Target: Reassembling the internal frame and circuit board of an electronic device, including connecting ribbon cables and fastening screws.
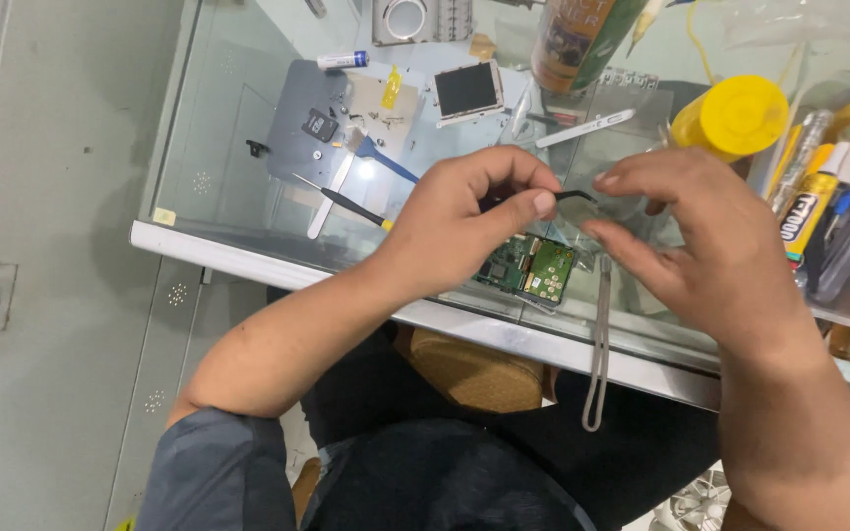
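My left hand (pixel 464 221) pinches a thin black tool, likely tweezers (pixel 573 196), its tip pointing right toward my right hand (pixel 700 236). The right hand's thumb and fingers are curled close together by that tip; whether they hold some small clear piece I cannot tell. Just below both hands a green circuit board (pixel 533 267) sits inside an opened small device on the glass table (pixel 218 118). A grey wrist strap (pixel 599 344) hangs from the device over the table's front edge.
On the glass lie a small screen module (pixel 467 90), a grey plate with small parts (pixel 332 123), a blue-handled tool (pixel 386 162), a black-and-yellow screwdriver (pixel 341 202) and a white spudger (pixel 587 128). A yellow-capped bottle (pixel 735 116) and glue tubes (pixel 814 202) crowd the right.
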